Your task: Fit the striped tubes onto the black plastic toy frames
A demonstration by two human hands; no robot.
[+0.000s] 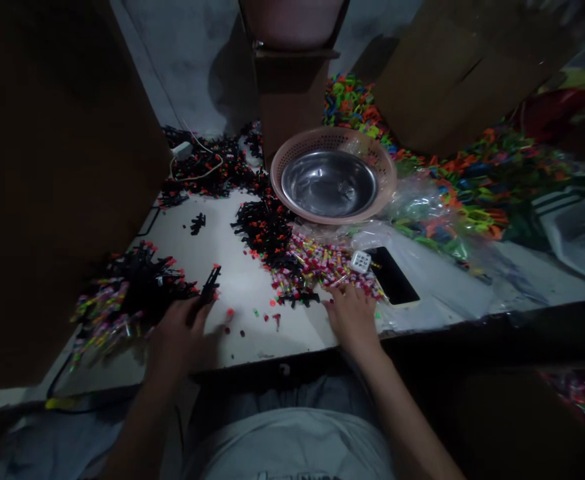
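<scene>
My left hand (180, 333) is closed on a small black plastic toy gun (211, 283), which points up and away from the fingers. Under and beside that hand lies a heap of black toy guns with orange tips (147, 277), with clear tubes of coloured bits (102, 313) at its left. My right hand (353, 317) rests at the near edge of a pile of small pink, red and yellow pieces (317, 260), thumb apart from the fingers; its fingertips are partly lost among them. Just left of its thumb, another black toy gun (300, 299) lies flat.
A metal bowl (330, 183) sits inside a pink colander (385, 167). A phone (395, 277) and a white dice-like cube (360, 261) lie right of the pile. Plastic bags (437, 280) and bright plastic parts (487, 180) spread rightward. Cardboard boxes (62, 167) stand around.
</scene>
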